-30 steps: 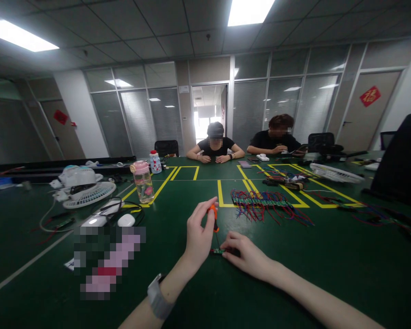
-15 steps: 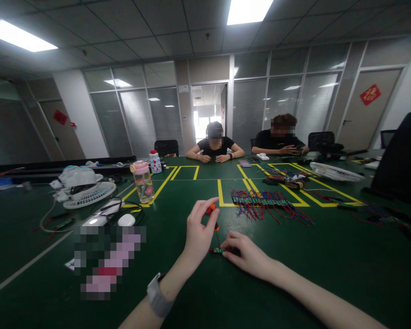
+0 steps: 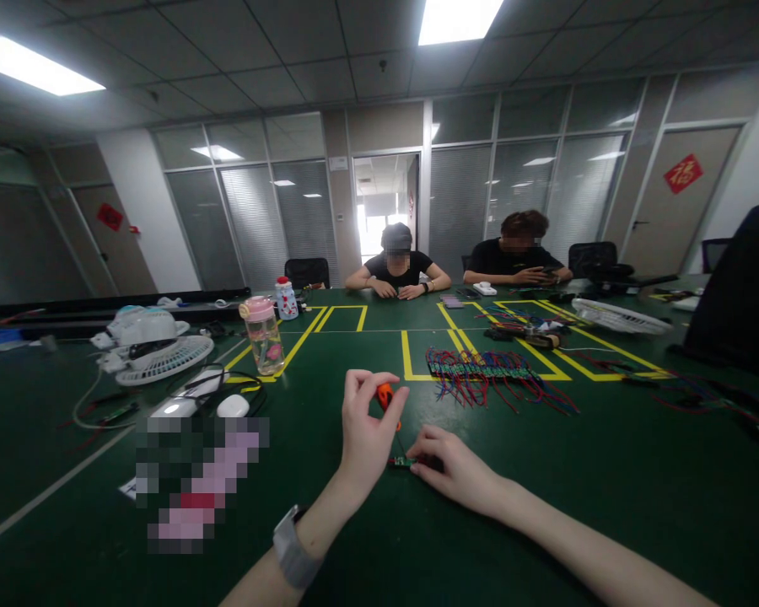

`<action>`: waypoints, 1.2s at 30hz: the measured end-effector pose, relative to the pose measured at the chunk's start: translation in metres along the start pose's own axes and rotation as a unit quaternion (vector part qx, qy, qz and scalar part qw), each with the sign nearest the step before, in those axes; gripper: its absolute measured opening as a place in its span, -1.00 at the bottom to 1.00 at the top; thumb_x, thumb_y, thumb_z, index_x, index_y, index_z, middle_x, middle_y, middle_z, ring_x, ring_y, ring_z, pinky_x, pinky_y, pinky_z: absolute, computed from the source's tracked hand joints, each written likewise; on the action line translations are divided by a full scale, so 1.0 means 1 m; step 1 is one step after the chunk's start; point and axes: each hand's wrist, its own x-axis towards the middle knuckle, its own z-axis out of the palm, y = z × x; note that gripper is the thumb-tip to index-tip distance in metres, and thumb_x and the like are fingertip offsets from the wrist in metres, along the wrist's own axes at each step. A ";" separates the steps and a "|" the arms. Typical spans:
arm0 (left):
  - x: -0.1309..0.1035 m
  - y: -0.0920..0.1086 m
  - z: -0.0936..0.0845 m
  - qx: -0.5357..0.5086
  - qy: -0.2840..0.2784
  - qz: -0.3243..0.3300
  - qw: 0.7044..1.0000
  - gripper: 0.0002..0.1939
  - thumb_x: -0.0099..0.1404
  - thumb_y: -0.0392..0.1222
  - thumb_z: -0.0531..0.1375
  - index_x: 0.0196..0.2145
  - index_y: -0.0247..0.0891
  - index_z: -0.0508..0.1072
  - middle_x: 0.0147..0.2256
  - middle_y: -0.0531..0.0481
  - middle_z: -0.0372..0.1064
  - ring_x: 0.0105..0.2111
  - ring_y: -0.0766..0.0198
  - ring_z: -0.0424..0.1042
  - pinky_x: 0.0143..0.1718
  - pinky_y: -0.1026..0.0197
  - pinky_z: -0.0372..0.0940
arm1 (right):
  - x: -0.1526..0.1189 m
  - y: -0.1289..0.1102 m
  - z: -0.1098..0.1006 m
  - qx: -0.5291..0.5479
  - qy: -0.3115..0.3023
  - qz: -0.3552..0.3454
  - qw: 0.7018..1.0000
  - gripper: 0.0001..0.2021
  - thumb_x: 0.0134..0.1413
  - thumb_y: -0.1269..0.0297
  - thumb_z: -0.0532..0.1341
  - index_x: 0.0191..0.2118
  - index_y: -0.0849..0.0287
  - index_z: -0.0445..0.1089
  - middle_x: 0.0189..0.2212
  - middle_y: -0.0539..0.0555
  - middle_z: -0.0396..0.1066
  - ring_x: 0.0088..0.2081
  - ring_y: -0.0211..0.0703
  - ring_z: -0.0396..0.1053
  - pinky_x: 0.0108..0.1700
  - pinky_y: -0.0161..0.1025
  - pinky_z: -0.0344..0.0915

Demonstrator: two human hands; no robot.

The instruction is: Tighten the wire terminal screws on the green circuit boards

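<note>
My left hand point(image 3: 370, 426) is closed around the orange handle of a screwdriver point(image 3: 385, 396), with thumb and fingers curled about it. The thin shaft slants down to a small green circuit board point(image 3: 402, 462) on the table. Whether the tip touches the board is too small to tell. My right hand point(image 3: 449, 464) pinches the board's right end, its side resting on the tabletop. Part of the board is hidden under those fingers. Beyond the hands lies a row of similar circuit boards point(image 3: 487, 366) with red and blue wires.
Left of my hands are a pink-lidded bottle point(image 3: 264, 341), a white fan point(image 3: 164, 358), a white rounded case point(image 3: 234, 406) and a blurred pink item point(image 3: 228, 472). Yellow tape point(image 3: 406, 354) marks the green table point(image 3: 354, 556). Two people point(image 3: 397, 263) sit at the far side.
The screwdriver handle has tilted a little to the left, and the fingers of my left hand have shifted around it. My right hand and the board stay in place.
</note>
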 end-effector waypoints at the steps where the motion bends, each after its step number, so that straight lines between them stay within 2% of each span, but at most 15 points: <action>1: 0.000 0.000 0.000 0.001 0.005 -0.004 1.000 -0.83 0.30 -0.14 0.17 -0.20 -0.17 0.53 -0.21 -0.03 0.27 -0.20 0.21 0.39 -0.13 0.15 0.32 | 0.000 0.000 0.000 0.000 0.000 0.000 1.000 -0.87 0.12 0.48 0.21 -0.23 0.19 0.49 -0.28 0.06 0.33 -0.27 -0.16 0.34 -0.24 -0.30 0.29; 4: 0.000 -0.001 0.000 -0.048 -0.021 -0.016 0.999 -0.69 0.41 -0.17 0.01 -0.01 -0.14 0.47 -0.06 -0.09 0.31 -0.08 0.19 0.39 -0.05 0.13 0.30 | 0.000 0.000 0.000 -0.001 0.000 0.000 1.000 -0.86 0.13 0.48 0.21 -0.22 0.19 0.49 -0.28 0.07 0.34 -0.26 -0.15 0.34 -0.23 -0.29 0.30; 6: 0.001 -0.002 0.000 -0.081 -0.039 -0.024 0.996 -0.67 0.41 -0.18 0.01 0.06 -0.16 0.41 -0.07 -0.10 0.38 -0.10 0.19 0.42 -0.07 0.14 0.31 | 0.000 0.000 0.000 -0.003 0.001 0.001 1.000 -0.86 0.13 0.47 0.22 -0.22 0.19 0.50 -0.28 0.07 0.34 -0.26 -0.15 0.34 -0.22 -0.29 0.30; 9: 0.001 -0.001 0.000 -0.059 -0.038 -0.011 0.997 -0.76 0.36 -0.17 0.12 -0.06 -0.19 0.48 -0.23 -0.04 0.42 -0.23 0.22 0.43 -0.17 0.18 0.33 | 0.000 -0.002 -0.001 -0.004 -0.001 0.004 1.000 -0.87 0.13 0.47 0.22 -0.23 0.19 0.50 -0.28 0.06 0.34 -0.25 -0.14 0.34 -0.22 -0.29 0.30; 12: 0.001 0.001 -0.001 -0.004 -0.010 0.005 1.000 -0.85 0.27 -0.14 0.21 -0.23 -0.18 0.53 -0.30 0.00 0.31 -0.28 0.24 0.39 -0.21 0.20 0.32 | 0.000 -0.003 -0.002 -0.006 -0.002 0.006 1.000 -0.87 0.13 0.48 0.22 -0.23 0.19 0.50 -0.29 0.06 0.34 -0.26 -0.15 0.34 -0.22 -0.29 0.30; 15: 0.001 0.001 -0.001 -0.008 0.004 -0.015 1.000 -0.76 0.35 -0.15 0.09 -0.13 -0.14 0.53 -0.14 -0.05 0.27 -0.19 0.23 0.40 -0.15 0.18 0.33 | 0.000 -0.003 -0.002 -0.006 0.001 0.006 1.000 -0.87 0.13 0.48 0.22 -0.24 0.19 0.50 -0.29 0.06 0.34 -0.27 -0.15 0.34 -0.22 -0.29 0.30; 18: 0.002 -0.001 0.000 -0.065 -0.020 -0.034 0.997 -0.67 0.41 -0.19 -0.01 0.02 -0.15 0.45 0.01 -0.11 0.32 -0.09 0.20 0.43 -0.06 0.13 0.32 | 0.000 -0.003 -0.002 -0.006 0.001 0.004 1.000 -0.87 0.12 0.47 0.22 -0.23 0.20 0.51 -0.29 0.06 0.34 -0.26 -0.15 0.34 -0.22 -0.29 0.30; 22: 0.002 -0.002 0.000 -0.102 -0.048 -0.053 0.992 -0.69 0.41 -0.18 0.00 0.01 -0.22 0.43 -0.16 -0.10 0.46 -0.24 0.22 0.48 -0.20 0.16 0.36 | 0.000 -0.002 -0.002 -0.006 -0.005 0.006 1.000 -0.87 0.13 0.47 0.22 -0.23 0.20 0.50 -0.28 0.07 0.35 -0.25 -0.14 0.34 -0.22 -0.28 0.30; 27: 0.003 0.001 -0.001 -0.016 -0.023 -0.001 1.000 -0.81 0.31 -0.17 0.16 -0.15 -0.17 0.52 -0.28 -0.01 0.34 -0.30 0.25 0.40 -0.23 0.20 0.33 | 0.000 -0.001 -0.001 -0.008 -0.003 0.001 1.000 -0.87 0.14 0.45 0.21 -0.23 0.18 0.50 -0.29 0.06 0.34 -0.25 -0.14 0.34 -0.21 -0.28 0.30; 30: 0.003 0.000 -0.002 0.005 -0.006 -0.001 1.000 -0.74 0.30 -0.15 0.17 -0.07 -0.11 0.52 -0.20 -0.02 0.26 -0.24 0.25 0.39 -0.14 0.17 0.33 | 0.000 -0.001 -0.001 -0.007 -0.002 0.004 1.000 -0.88 0.13 0.47 0.22 -0.25 0.19 0.50 -0.30 0.06 0.34 -0.27 -0.14 0.34 -0.23 -0.29 0.30; 33: 0.003 -0.004 -0.001 -0.042 -0.025 -0.010 0.999 -0.66 0.39 -0.19 0.04 0.06 -0.11 0.44 -0.01 -0.09 0.28 -0.03 0.19 0.37 -0.01 0.12 0.29 | 0.000 -0.002 -0.001 -0.007 -0.001 0.002 1.000 -0.87 0.12 0.49 0.22 -0.25 0.20 0.50 -0.30 0.07 0.34 -0.27 -0.15 0.34 -0.23 -0.29 0.30; 36: 0.002 -0.005 0.000 -0.096 -0.051 -0.028 0.994 -0.64 0.41 -0.19 0.01 0.11 -0.16 0.38 0.00 -0.13 0.38 -0.06 0.17 0.42 -0.05 0.11 0.33 | 0.000 -0.003 -0.002 -0.007 -0.002 0.001 1.000 -0.86 0.12 0.50 0.21 -0.24 0.20 0.50 -0.29 0.07 0.34 -0.26 -0.14 0.34 -0.22 -0.29 0.30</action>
